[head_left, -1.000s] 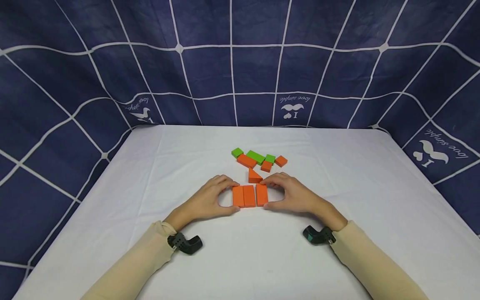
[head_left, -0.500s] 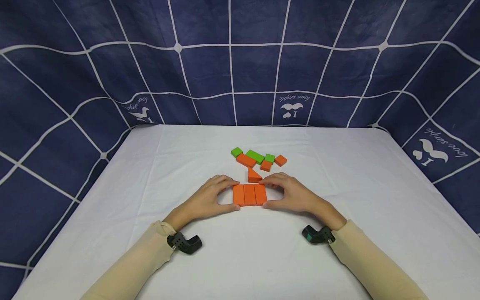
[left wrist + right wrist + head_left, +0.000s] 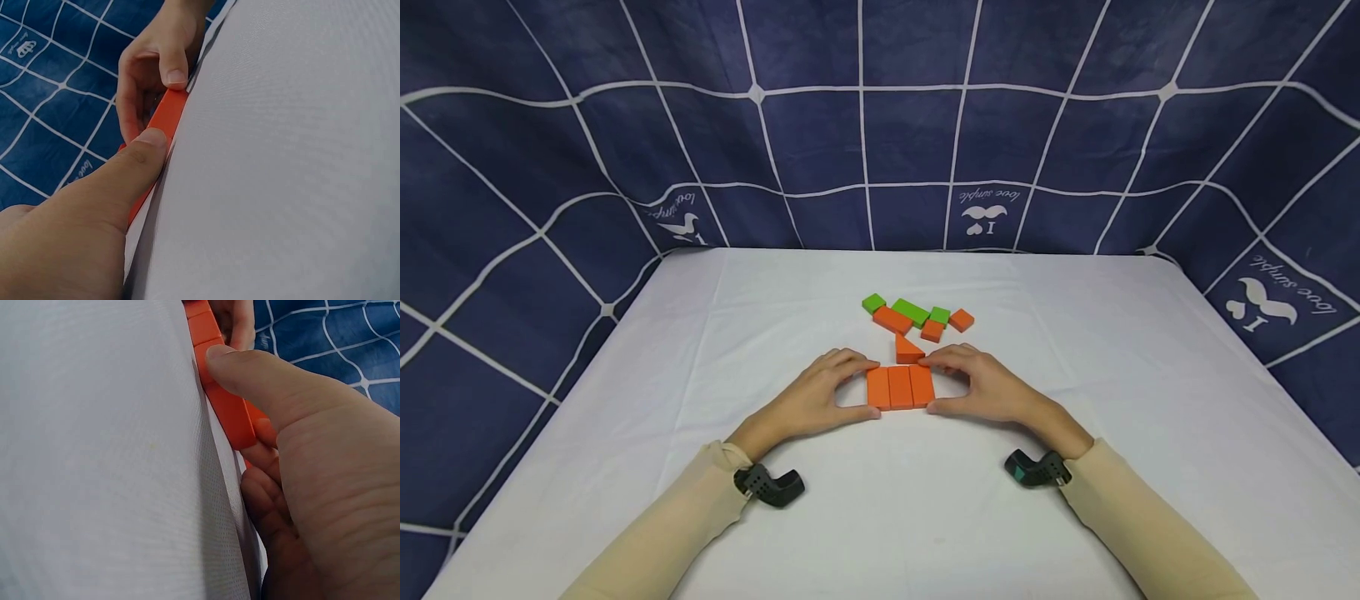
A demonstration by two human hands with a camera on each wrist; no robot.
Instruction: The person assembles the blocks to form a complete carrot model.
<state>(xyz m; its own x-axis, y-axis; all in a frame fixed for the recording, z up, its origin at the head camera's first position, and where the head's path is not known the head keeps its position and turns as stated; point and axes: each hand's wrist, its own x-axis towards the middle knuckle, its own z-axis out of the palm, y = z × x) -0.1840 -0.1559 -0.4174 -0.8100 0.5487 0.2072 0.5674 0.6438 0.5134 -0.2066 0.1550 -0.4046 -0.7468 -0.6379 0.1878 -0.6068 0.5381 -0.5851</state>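
Three orange rectangular blocks lie side by side on the white tablecloth, their long sides together, in the head view. My left hand (image 3: 816,396) pinches the left block (image 3: 878,389) between the thumb at its near end and fingers at its far end. On the other side, my right hand (image 3: 983,387) holds the right block (image 3: 922,387) the same way. Between them sits the middle block (image 3: 900,388), untouched by fingers in this view. Both wrist views show a thumb pressing the orange near faces; in the right wrist view my right thumb (image 3: 250,372) overlaps the orange row.
Just beyond the row stands an orange triangular block (image 3: 908,352), near my right fingertips. Farther back lie a long orange block (image 3: 892,321), a long green block (image 3: 912,312) and several small green and orange blocks. A dark blue checked cloth (image 3: 910,150) hangs behind the table.
The right block has slid left with my right hand, shutting the gap to the middle block. During the last half second the hands and blocks have hardly moved.
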